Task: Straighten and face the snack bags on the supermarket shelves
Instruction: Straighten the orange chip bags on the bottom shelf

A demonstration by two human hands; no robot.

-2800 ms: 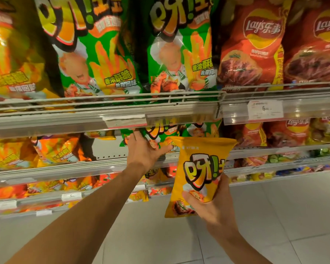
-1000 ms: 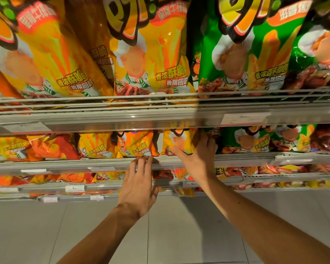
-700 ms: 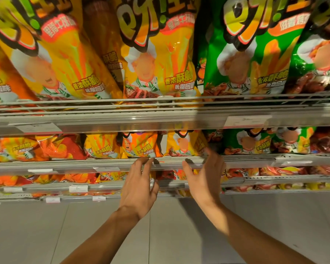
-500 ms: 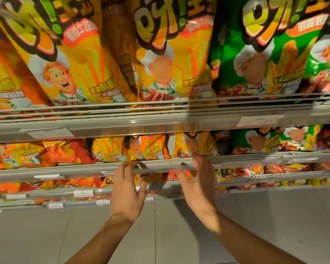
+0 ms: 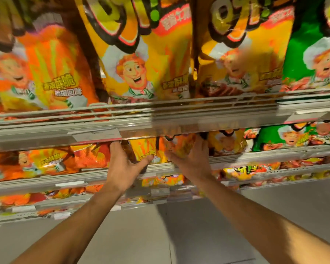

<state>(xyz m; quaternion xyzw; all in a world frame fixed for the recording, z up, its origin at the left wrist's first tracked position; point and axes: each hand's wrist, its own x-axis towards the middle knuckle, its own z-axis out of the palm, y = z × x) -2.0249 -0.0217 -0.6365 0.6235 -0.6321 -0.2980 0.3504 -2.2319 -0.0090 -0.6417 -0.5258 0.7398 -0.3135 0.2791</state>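
Small yellow snack bags (image 5: 143,149) stand on the second shelf (image 5: 255,156), under the top shelf's rail (image 5: 122,121). My left hand (image 5: 122,166) reaches in just left of one yellow bag, fingers straight and running up under the rail, thumb lying across the bag's lower front. My right hand (image 5: 192,159) lies flat with spread fingers on the neighbouring orange-yellow bag (image 5: 179,144), covering most of it. Both hands' fingertips are partly hidden by the rail above.
Large orange (image 5: 51,69), yellow (image 5: 147,60) and green (image 5: 312,54) bags fill the top shelf. Small orange bags (image 5: 51,161) sit to the left, small green ones (image 5: 286,138) to the right. Lower shelves (image 5: 65,184) hold more bags. Grey floor tiles (image 5: 189,235) lie below.
Both hands have risen from the shelf's front rail onto the small bags. The left thumb has spread onto the yellow bag. The view has moved closer and leftward.
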